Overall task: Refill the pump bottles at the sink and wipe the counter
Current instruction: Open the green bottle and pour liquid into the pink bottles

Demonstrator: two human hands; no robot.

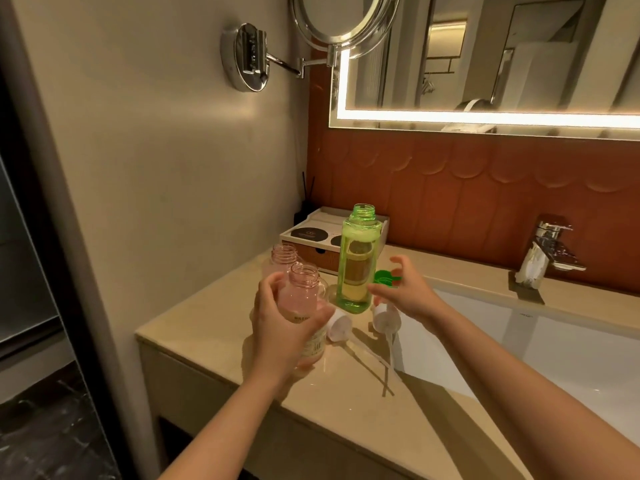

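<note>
My left hand (282,327) grips a clear pink pump bottle (303,299) with its top off, held upright just above the beige counter (346,403). A second open pink bottle (282,259) stands behind it. A tall green refill bottle (358,261), uncapped, stands on the counter with yellowish liquid low inside. My right hand (403,289) hovers beside the green bottle, fingers spread and holding nothing. Two white pump heads (337,325) (386,318) lie on the counter with their tubes pointing toward me. A green cap (384,277) lies behind my right hand.
The white sink basin (554,341) fills the right, with a chrome faucet (545,251) behind it. A white tray box (313,233) with dark coasters stands against the wall, a reed diffuser (306,202) beside it. A swing-arm mirror (341,19) hangs above.
</note>
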